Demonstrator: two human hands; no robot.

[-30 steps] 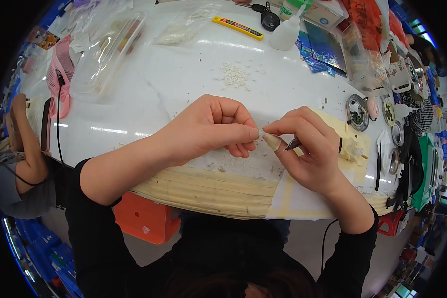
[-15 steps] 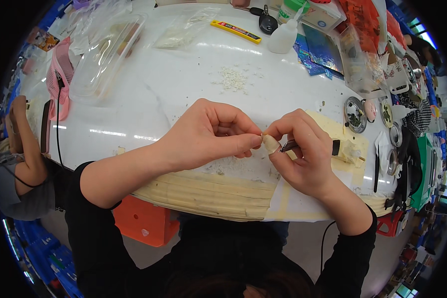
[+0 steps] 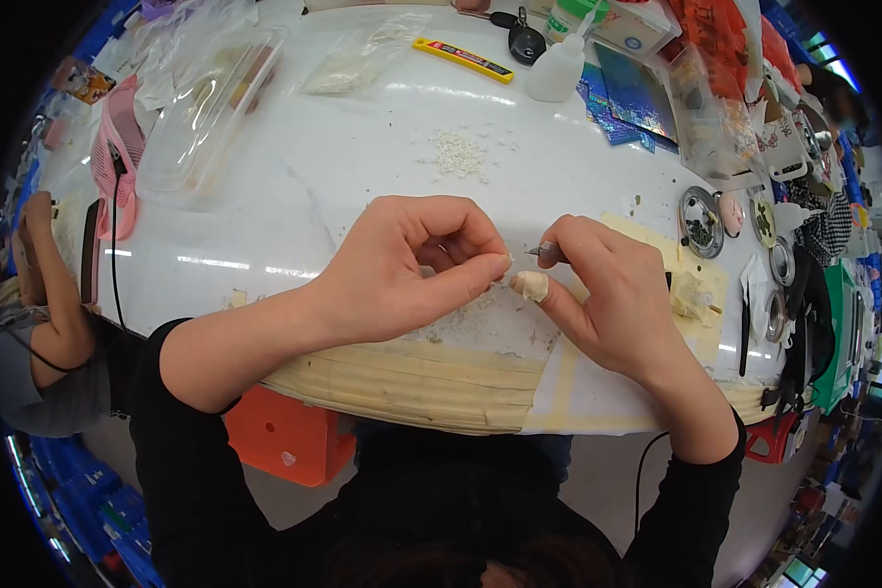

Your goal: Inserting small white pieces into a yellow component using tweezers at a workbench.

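Observation:
My left hand (image 3: 412,260) is closed, its thumb and forefinger pinching something tiny and pale that I cannot make out. Just to the right, my right hand (image 3: 612,289) holds a slim metal craft knife (image 3: 551,253) under its curled fingers, the pointed tip toward the left fingertips but apart from them. Cream tape (image 3: 531,285) wraps the right thumb, which is held away from the knife. Beyond both hands, a loose pile of small white pieces (image 3: 459,155) lies on the white table (image 3: 265,225). Fine scraps are scattered below the left fingertips.
Along the far side are a yellow cutter case (image 3: 463,60), a car key (image 3: 526,45), a white squeeze bottle (image 3: 557,73) and blue shiny sheets (image 3: 637,98). A clear plastic box (image 3: 201,127) stands far left; round metal dishes (image 3: 701,223) are right. Another person's arm (image 3: 54,284) shows at left.
My right thumb has come away from the left fingertips and opened outward, and the knife's metal tip now shows. The left hand has shifted slightly left, still pinching.

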